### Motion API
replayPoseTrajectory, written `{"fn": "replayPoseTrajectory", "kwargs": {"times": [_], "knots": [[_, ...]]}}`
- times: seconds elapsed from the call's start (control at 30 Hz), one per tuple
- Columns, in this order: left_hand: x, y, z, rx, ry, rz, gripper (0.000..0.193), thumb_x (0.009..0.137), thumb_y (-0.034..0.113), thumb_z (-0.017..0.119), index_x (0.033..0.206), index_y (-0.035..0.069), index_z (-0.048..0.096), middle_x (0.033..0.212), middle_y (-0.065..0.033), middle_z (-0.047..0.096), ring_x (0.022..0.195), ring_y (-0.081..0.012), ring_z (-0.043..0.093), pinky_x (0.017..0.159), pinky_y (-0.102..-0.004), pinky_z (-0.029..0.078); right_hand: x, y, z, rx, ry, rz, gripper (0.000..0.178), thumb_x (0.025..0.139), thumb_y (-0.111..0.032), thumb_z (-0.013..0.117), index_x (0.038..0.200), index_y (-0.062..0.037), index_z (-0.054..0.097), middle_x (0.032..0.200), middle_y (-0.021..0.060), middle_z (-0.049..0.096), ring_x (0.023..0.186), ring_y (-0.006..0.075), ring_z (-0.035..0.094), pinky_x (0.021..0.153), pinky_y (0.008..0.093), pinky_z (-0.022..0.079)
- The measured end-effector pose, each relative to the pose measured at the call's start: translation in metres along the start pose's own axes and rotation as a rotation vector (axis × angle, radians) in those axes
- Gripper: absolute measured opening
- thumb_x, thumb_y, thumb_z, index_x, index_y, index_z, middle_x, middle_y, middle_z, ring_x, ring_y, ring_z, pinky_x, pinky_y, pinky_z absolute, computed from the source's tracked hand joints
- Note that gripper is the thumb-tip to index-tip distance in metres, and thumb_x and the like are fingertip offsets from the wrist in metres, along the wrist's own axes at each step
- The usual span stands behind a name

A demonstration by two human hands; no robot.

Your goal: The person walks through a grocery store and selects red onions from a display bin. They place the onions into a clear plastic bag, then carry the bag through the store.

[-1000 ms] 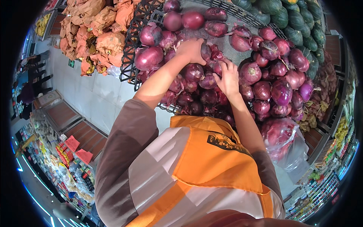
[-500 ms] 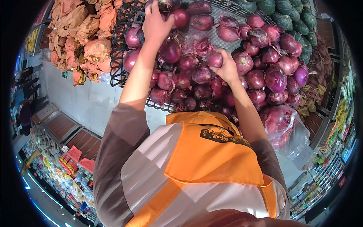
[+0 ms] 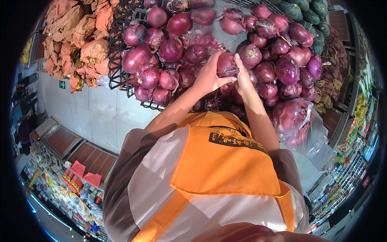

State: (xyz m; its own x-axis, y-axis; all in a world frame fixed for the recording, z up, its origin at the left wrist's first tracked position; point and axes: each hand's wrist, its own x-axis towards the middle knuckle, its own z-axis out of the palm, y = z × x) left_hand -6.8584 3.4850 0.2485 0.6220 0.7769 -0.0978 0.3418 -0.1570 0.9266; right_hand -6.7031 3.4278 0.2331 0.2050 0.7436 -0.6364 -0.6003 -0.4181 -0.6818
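Note:
A red onion sits between my two hands, over the near middle of a heap of red onions. My left hand wraps round its left side, with the thumb along the bottom. From the right, my right hand closes on the same onion, its fingers against the skin. Loose onions surround both hands, among them a big glossy one to the right and a pale-topped one just beyond my right hand. Loose papery skins lie on the grey mesh liner past my hands.
The black plastic crate edges the onions on the left. Further left are orange paper-wrapped bundles. A clear bag of onions lies at the near right. Dark green squashes fill the far right, beside small reddish produce.
My left hand has come back from the far left of the heap to meet my right hand. Both now hold one onion. More onions show at the crate's left side.

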Motion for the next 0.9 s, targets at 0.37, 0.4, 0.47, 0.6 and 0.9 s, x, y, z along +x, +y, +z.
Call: {"fn": "replayPoseTrajectory", "kwargs": {"times": [0.37, 0.4, 0.47, 0.6, 0.9], "knots": [[-0.002, 0.012, -0.016, 0.081, -0.011, -0.064, 0.046, 0.103, 0.04, 0.057, 0.124, 0.0, 0.054, 0.085, -0.0273, 0.069, 0.088, -0.0483, 0.067, 0.077, -0.053, 0.052, -0.052, 0.024, 0.011, -0.313, -0.034, -0.305, 0.073, 0.088, -0.023, 0.084, 0.14, -0.0029, 0.037, 0.11, 0.0089, 0.065, 0.086, 0.0125, 0.065, 0.066, 0.0271, 0.055], [-0.005, 0.011, -0.015, 0.123, -0.009, -0.045, 0.045, 0.103, 0.04, 0.057, 0.121, -0.001, 0.055, 0.078, -0.0282, 0.068, 0.083, -0.0497, 0.066, 0.074, -0.0559, 0.051, -0.053, 0.027, 0.012, -0.298, 0.041, -0.281, 0.068, 0.089, -0.024, 0.083, 0.137, -0.0037, 0.039, 0.108, 0.0086, 0.066, 0.084, 0.0122, 0.066, 0.064, 0.026, 0.054], [-0.01, 0.008, -0.013, 0.2, 0.053, 0.069, 0.039, 0.103, 0.038, 0.056, 0.11, 0.0, 0.061, 0.075, -0.0252, 0.068, 0.076, -0.0467, 0.067, 0.07, -0.0538, 0.052, -0.056, 0.03, 0.008, -0.232, 0.03, -0.26, 0.062, 0.089, -0.025, 0.082, 0.133, -0.0042, 0.043, 0.104, 0.0084, 0.067, 0.081, 0.012, 0.066, 0.061, 0.0253, 0.053], [-0.014, 0.003, -0.011, 0.367, 0.089, 0.249, 0.028, 0.102, 0.031, 0.059, 0.094, 0.004, 0.063, 0.074, -0.0199, 0.068, 0.07, -0.0406, 0.068, 0.065, -0.0496, 0.054, -0.072, 0.03, -0.001, -0.047, -0.024, -0.115, 0.055, 0.092, -0.028, 0.078, 0.13, -0.0042, 0.047, 0.098, 0.0087, 0.068, 0.075, 0.0129, 0.065, 0.058, 0.0243, 0.051], [-0.014, -0.009, -0.021, 0.368, -0.045, 0.169, 0.031, 0.101, 0.031, 0.06, 0.109, 0.002, 0.066, 0.099, -0.0196, 0.071, 0.094, -0.0383, 0.068, 0.082, -0.046, 0.055, -0.098, 0.021, -0.011, 0.255, -0.199, -0.09, 0.049, 0.105, -0.038, 0.057, 0.138, -0.0027, 0.049, 0.117, 0.0121, 0.068, 0.094, 0.0232, 0.07, 0.077, 0.0372, 0.061]]}}
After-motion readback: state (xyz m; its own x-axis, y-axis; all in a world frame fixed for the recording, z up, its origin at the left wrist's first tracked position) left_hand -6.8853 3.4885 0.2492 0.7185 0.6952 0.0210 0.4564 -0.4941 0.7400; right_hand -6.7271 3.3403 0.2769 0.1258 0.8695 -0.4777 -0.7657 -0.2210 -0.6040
